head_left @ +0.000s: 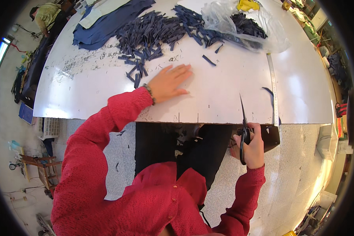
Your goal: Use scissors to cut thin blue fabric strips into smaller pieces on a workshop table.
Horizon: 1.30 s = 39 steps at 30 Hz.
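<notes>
My left hand [170, 84] lies flat on the white tabletop [224, 86], fingers stretched toward the upper right, with nothing in it. At the table's front edge my right hand [252, 146] grips a pair of black-handled scissors [244, 118]. Their blades point away from me over the tabletop and look nearly closed. Beyond my left hand spreads a heap of short dark navy fabric strips [149, 33]. One loose strip [209, 60] lies apart from the heap, to the right of my left fingertips.
Stacked navy fabric pieces [106, 27] lie at the far left. A clear plastic bag [263, 23] with dark strips stands far right. A white measuring tape [273, 86] runs along the table's right side, beside a curved dark scrap [269, 94]. Another person [47, 17] is at the upper left.
</notes>
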Motion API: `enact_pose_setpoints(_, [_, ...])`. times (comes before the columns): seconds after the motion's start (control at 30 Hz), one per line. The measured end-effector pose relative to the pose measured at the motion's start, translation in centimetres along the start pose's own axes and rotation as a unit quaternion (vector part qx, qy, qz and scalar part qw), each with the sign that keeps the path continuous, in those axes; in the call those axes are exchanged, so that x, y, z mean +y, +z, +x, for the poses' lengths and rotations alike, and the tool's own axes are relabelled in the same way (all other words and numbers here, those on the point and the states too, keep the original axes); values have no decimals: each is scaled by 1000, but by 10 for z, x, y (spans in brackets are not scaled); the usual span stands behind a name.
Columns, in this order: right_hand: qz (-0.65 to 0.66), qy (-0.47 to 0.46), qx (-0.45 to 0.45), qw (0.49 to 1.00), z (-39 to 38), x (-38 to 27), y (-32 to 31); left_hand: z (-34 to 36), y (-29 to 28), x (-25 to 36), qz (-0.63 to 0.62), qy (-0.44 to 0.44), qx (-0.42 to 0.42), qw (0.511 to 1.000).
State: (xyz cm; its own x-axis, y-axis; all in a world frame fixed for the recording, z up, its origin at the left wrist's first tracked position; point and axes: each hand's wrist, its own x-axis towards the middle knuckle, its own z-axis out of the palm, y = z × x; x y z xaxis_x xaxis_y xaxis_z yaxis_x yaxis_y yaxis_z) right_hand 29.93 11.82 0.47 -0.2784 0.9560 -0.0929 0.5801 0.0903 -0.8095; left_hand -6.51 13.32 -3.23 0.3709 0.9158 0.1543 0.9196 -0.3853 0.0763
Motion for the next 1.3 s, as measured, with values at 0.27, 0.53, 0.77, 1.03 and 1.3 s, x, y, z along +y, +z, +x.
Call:
enact_pose_setpoints(0.27, [-295,-77,-16,952,59,-24,-10,110,32,-9,6,-32,73,997])
enact_pose_setpoints(0.53, [-420,-83,25,903,95,-24,-1,128,7,19,-150,-65,217,962])
enact_pose_setpoints(0.77, [-339,-117,86,930,105,-13,13,191,2,93,-233,7,103,967])
enact_pose_setpoints(1.03, [-341,-191,207,897,105,9,35,281,33,135,-188,92,-64,976])
enact_pose_setpoints(1.3, [-295,-236,214,901,71,7,23,258,-4,157,-160,137,-147,966])
